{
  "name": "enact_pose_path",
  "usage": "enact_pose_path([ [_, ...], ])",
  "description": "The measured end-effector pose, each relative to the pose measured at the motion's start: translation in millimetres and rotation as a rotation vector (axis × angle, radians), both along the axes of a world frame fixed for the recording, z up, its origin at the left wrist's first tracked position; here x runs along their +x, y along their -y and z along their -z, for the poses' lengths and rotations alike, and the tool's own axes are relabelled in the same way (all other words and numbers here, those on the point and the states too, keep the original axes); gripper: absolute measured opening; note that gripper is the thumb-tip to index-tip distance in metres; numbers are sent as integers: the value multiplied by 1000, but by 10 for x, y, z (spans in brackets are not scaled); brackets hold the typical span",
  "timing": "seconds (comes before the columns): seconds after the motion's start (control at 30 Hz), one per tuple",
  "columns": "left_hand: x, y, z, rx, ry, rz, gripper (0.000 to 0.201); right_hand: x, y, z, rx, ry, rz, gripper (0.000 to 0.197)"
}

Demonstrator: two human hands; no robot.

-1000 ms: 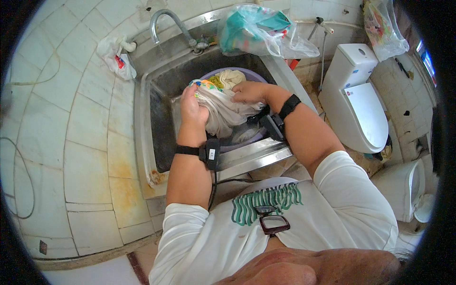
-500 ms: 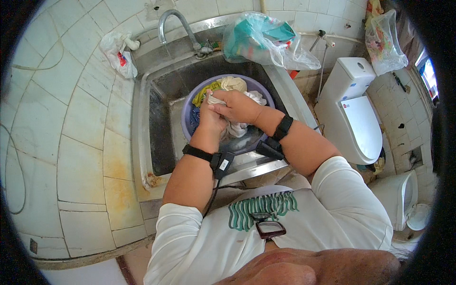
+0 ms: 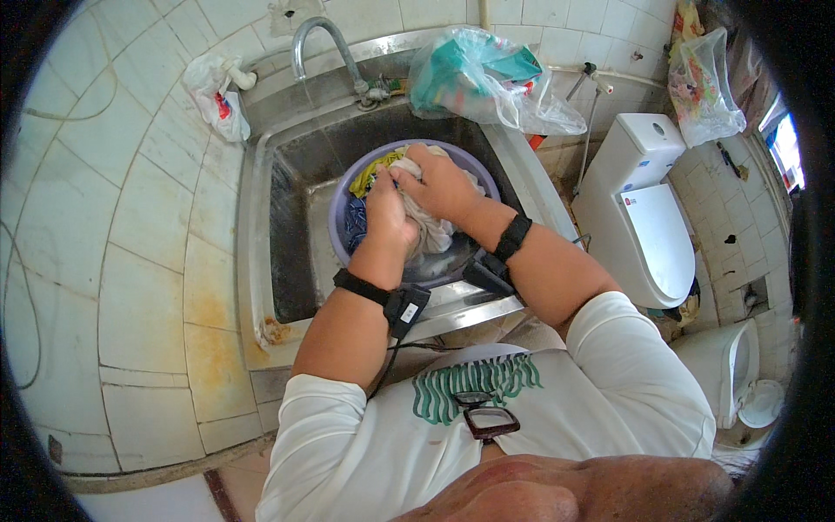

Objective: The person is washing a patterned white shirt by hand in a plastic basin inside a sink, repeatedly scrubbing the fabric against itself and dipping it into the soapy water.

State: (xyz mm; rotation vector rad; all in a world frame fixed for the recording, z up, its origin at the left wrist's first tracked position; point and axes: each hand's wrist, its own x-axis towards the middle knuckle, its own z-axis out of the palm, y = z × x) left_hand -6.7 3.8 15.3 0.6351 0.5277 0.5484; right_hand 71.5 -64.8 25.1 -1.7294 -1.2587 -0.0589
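A purple basin (image 3: 341, 209) sits in a steel sink (image 3: 287, 252) and holds wet laundry. My left hand (image 3: 389, 217) and my right hand (image 3: 437, 185) both grip a bunched whitish cloth (image 3: 432, 235) over the basin, pressed close together. A yellow-green garment (image 3: 376, 168) and a blue patterned one (image 3: 355, 223) lie in the basin beside my hands. Both wrists wear black bands with small black devices.
A curved tap (image 3: 317, 39) stands behind the sink. A clear plastic bag with teal contents (image 3: 487, 74) lies on the sink's right rim, a small white bag (image 3: 216, 91) at its left corner. A white toilet (image 3: 648, 209) stands to the right. Tiled walls surround the sink.
The cloth was spread and lifted between my hands; now both hands have drawn together and pushed it down, bunched, into the basin.
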Motion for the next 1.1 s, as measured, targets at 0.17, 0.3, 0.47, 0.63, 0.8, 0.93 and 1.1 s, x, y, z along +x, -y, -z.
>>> enact_pose_path([
  [0.17, -68, -95, 118, -126, 181, 203, 49, -194, 78, -151, -83, 84, -111, 30],
  [0.3, 29, 70, 10, -48, 51, 166, 46, 42, -107, 123, 28, 25, 60, 31],
  [0.47, 71, -34, 151, -7, -48, 135, 46, 208, -162, 290, 27, -41, 84, 31],
  [0.63, 27, -79, 163, -48, 53, 162, 47, -47, -4, 2, -58, 32, -12, 29],
  [0.8, -31, -178, 310, -204, 228, 247, 42, -231, 76, -124, -138, 237, -99, 31],
  [0.93, 104, -20, 156, -83, 61, 210, 40, 193, -116, 170, -20, 113, 61, 29],
  [1.1, 126, -57, 292, 15, 85, 209, 38, 331, -108, 303, -17, -143, 46, 33],
])
